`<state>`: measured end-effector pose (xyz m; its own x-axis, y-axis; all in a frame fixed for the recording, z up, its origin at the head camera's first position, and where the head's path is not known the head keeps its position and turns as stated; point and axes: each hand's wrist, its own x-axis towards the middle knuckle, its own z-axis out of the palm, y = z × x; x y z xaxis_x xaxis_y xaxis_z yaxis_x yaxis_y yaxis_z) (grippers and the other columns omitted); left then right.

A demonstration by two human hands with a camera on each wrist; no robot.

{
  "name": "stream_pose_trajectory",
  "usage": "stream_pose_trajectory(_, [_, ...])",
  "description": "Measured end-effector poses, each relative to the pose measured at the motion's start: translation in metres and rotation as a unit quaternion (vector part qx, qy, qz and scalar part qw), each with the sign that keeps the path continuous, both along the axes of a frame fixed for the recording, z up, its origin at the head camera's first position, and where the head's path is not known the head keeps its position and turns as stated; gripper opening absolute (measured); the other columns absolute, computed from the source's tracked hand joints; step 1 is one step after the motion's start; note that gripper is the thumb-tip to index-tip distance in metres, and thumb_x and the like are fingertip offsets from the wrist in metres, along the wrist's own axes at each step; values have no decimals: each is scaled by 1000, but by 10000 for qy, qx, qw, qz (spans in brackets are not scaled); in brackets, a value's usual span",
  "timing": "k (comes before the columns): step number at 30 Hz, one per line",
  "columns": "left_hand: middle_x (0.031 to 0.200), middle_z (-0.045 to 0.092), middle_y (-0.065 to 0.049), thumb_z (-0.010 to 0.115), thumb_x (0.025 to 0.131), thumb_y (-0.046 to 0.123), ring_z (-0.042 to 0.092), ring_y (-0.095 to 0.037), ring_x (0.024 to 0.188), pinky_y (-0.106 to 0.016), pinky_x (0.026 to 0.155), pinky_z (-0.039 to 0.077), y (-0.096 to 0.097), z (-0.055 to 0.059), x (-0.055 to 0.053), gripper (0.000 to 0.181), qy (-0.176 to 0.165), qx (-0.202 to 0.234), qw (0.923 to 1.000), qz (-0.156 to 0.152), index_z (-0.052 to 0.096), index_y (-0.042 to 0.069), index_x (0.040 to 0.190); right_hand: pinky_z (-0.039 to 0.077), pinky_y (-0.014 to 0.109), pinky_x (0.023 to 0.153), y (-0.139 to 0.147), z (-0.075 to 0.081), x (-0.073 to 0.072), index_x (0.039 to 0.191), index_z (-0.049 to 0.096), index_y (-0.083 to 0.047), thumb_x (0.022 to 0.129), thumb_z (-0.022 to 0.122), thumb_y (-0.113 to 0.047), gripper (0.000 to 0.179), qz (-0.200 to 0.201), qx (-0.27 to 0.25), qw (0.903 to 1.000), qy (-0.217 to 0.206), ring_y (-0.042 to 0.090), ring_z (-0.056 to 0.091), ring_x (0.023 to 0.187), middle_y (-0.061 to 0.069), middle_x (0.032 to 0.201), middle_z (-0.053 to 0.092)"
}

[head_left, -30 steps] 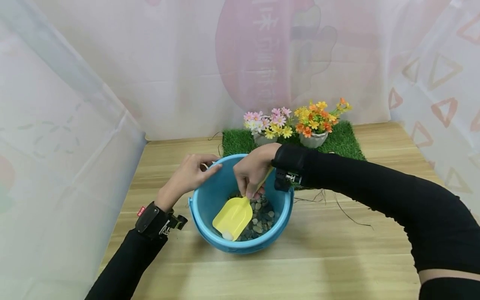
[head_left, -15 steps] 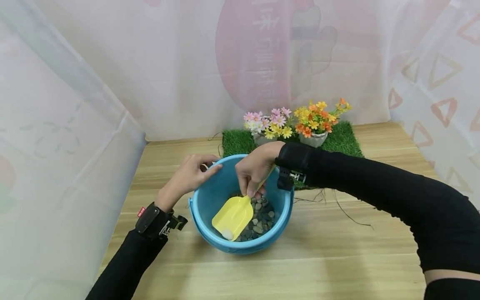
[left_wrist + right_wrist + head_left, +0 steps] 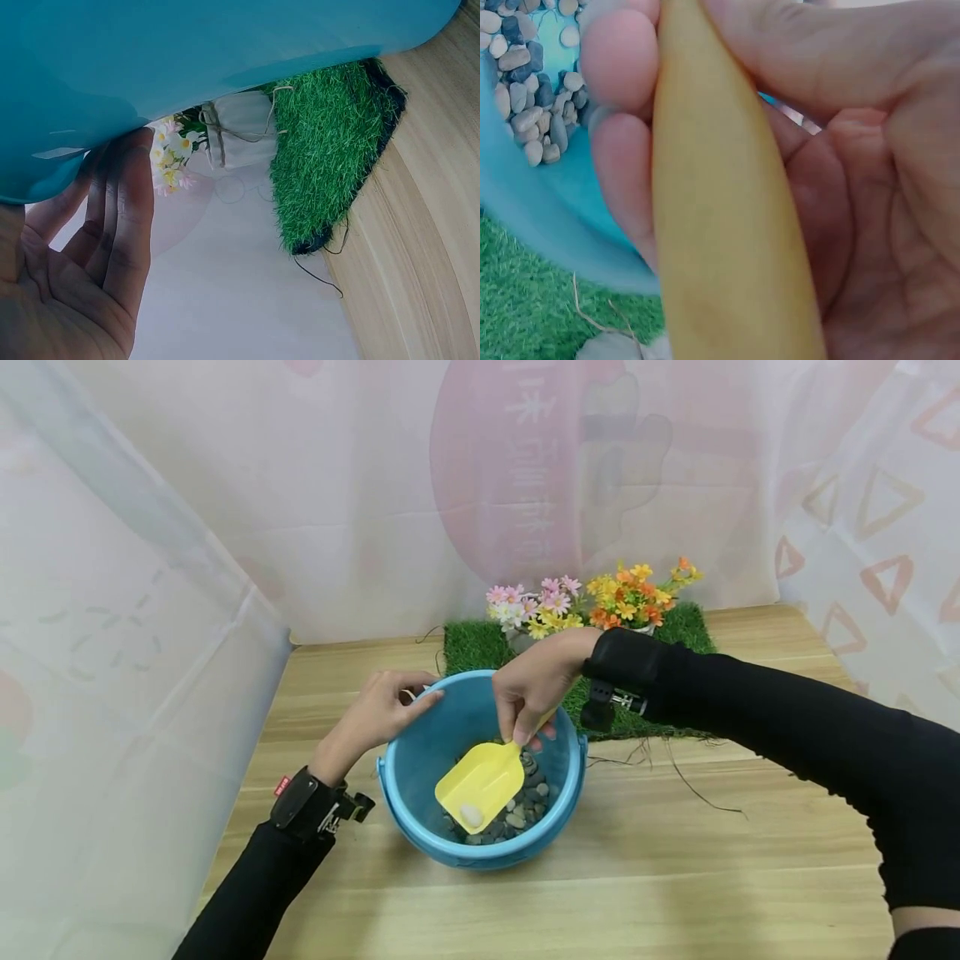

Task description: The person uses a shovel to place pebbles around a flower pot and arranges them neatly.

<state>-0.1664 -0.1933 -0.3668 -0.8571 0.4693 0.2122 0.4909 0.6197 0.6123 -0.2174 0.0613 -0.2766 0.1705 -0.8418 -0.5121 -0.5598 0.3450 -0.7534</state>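
A blue bucket (image 3: 408,752) stands on the table, with grey and pale pebbles (image 3: 517,814) in its bottom. My right hand (image 3: 534,689) grips the handle of a yellow toy shovel (image 3: 487,777) over the bucket's opening. One white pebble (image 3: 471,815) lies in the shovel's scoop. In the right wrist view the thumb and fingers close round the yellow handle (image 3: 720,195). My left hand (image 3: 382,706) pinches the bucket's rim at the left, thumb over the edge and fingers (image 3: 127,217) against the outer wall.
Behind the bucket lies a green turf mat (image 3: 476,645) with loose dark threads at its edges. Two small flower pots, one with pink and white blooms (image 3: 517,606), one with orange and yellow blooms (image 3: 630,593), stand on it. Pale cloth walls (image 3: 360,527) surround the wooden table (image 3: 675,868).
My right hand has moved up and to the right with the shovel, and the scoop has come away from the bucket's near left wall. The left hand keeps its place.
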Motion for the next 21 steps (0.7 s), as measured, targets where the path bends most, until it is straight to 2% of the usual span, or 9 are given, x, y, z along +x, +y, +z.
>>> stream_pose_trajectory(4, [83, 64, 10, 56, 92, 36, 57, -4, 66, -30, 58, 51, -1, 0, 0, 24, -58, 5, 10000, 63, 67, 21, 107, 52, 37, 68, 13, 6, -1, 94, 72, -21, 94, 53, -18, 19, -156, -110, 9998, 10, 27, 60, 69, 7, 82, 66])
stream_pose_trajectory(9, [83, 63, 10, 56, 92, 36, 57, -7, 68, -30, 59, 51, -3, 0, 0, 24, -42, -42, 9999, 126, 68, 21, 106, 51, 44, 69, 34, 9, -3, 99, 71, -20, 95, 52, -16, 20, -370, -229, 9990, -109, 25, 61, 69, 6, 83, 67])
stream_pose_trajectory(15, [83, 64, 7, 56, 92, 36, 58, -7, 67, -29, 58, 51, -4, -1, 0, 26, -82, -38, 9999, 126, 67, 19, 108, 51, 42, 66, 57, 17, -3, 98, 71, -13, 95, 52, -16, 20, -508, -397, 9979, -102, 23, 60, 68, 2, 81, 66])
stream_pose_trajectory(21, [84, 65, 6, 56, 92, 36, 58, -5, 67, -28, 58, 51, -5, 0, 0, 26, -56, 8, 9999, 90, 67, 19, 108, 53, 37, 65, 77, 28, -3, 94, 72, -21, 95, 53, -16, 20, -1005, -225, 9946, 158, 21, 60, 66, 0, 79, 66])
